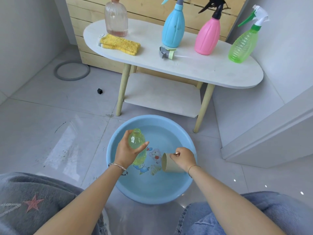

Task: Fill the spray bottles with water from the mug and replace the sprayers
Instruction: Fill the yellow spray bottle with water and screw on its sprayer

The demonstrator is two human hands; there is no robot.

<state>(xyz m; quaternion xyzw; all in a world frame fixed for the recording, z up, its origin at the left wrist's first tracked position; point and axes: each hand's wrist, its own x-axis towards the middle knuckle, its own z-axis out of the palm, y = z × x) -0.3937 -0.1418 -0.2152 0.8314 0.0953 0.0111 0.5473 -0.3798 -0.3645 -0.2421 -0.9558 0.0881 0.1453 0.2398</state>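
Over the basin [118,184], left hand [126,152] grips bottle [136,141], right hand [183,158] mug [166,164]

The right hand [183,159] covers the handle of the mug [169,165]; the left hand [126,150] hides one side of the yellow bottle [136,138]. Far beyond them, the top edge crops the clear bottle [116,19].

The round light-blue plastic basin [152,199] bore cartoon figures in red, blue and yellow. The translucent yellow-green plastic bottle [137,143] and beige mug [169,165] were plain. The ribbed spray bottles were sky-blue [172,29], pink [207,38] with a black sprayer [218,11], and translucent green [243,44]. The fluffy folded cloth [120,44] was yellow, and the oval tabletop [203,70] white.
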